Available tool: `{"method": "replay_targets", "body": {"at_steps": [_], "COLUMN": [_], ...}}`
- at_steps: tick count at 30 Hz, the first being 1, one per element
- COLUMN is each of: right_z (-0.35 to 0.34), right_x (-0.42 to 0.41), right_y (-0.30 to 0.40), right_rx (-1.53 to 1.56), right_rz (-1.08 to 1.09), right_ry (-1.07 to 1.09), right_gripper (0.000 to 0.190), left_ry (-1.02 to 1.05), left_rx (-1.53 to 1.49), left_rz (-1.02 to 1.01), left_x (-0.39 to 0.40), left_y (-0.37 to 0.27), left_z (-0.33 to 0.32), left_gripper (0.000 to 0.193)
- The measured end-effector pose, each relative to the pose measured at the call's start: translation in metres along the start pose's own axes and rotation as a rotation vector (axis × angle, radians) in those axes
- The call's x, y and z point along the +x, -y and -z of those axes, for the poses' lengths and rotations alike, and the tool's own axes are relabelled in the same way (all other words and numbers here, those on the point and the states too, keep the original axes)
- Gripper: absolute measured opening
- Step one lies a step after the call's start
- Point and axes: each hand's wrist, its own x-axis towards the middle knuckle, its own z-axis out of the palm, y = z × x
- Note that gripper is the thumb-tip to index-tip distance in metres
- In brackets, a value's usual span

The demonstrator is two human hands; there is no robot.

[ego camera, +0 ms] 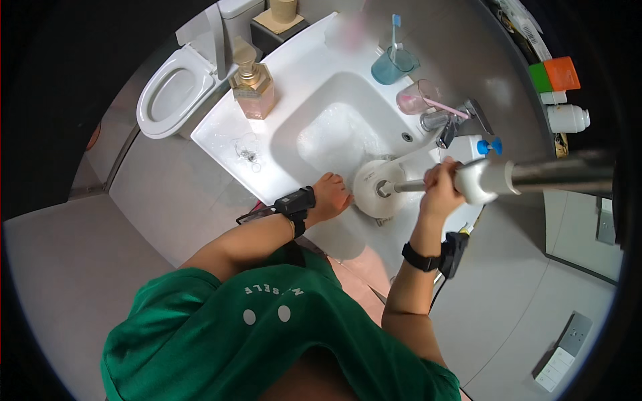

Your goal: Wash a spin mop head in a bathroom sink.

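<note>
My right hand (pixel 441 188) grips the metal handle (pixel 411 186) of a round white mop head (pixel 379 175), which looks like a spin mop's disc. The disc is tilted over the front right of a white washbasin (pixel 293 113), with a little grey fringe showing at its edges. Beside the disc's left edge, my left hand (pixel 331 196) has its fingers curled; whether it pinches anything is hidden. Water streams from the chrome faucet (pixel 446 135) towards the disc. White foam (pixel 333 135) covers part of the basin's bottom.
A pump bottle (pixel 255 97) and a tangle of dark hair (pixel 247 154) lie on the basin's left ledge. Along the back stand a blue cup (pixel 388 70), a pink cup (pixel 414 97) and a blue-topped pump bottle (pixel 464 147). A toilet (pixel 150 113) stands left; a mirror cabinet edges the right.
</note>
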Motion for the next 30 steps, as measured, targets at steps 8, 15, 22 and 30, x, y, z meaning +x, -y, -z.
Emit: {"method": "replay_targets", "body": {"at_steps": [8, 15, 22, 30], "right_z": [0.043, 0.083, 0.109, 0.097], "right_x": [-0.006, -0.01, 0.004, -0.008], "right_y": [-0.007, -0.027, 0.029, 0.048], "right_rx": [0.195, 0.177, 0.185, 0.221], "right_rz": [-0.012, 0.035, 0.01, 0.0], "right_ry": [0.139, 0.159, 0.489, 0.378], "right_gripper": [0.023, 0.025, 0.017, 0.03], "left_ry": [-0.026, 0.013, 0.054, 0.07], "left_rx": [-0.015, -0.011, 0.052, 0.102], "left_rz": [-0.046, -0.055, -0.036, -0.018], "left_x": [-0.002, 0.003, 0.003, 0.001], "left_y": [0.005, -0.003, -0.002, 0.0], "left_z": [-0.011, -0.006, -0.004, -0.001], "left_gripper": [0.016, 0.018, 0.02, 0.022]}}
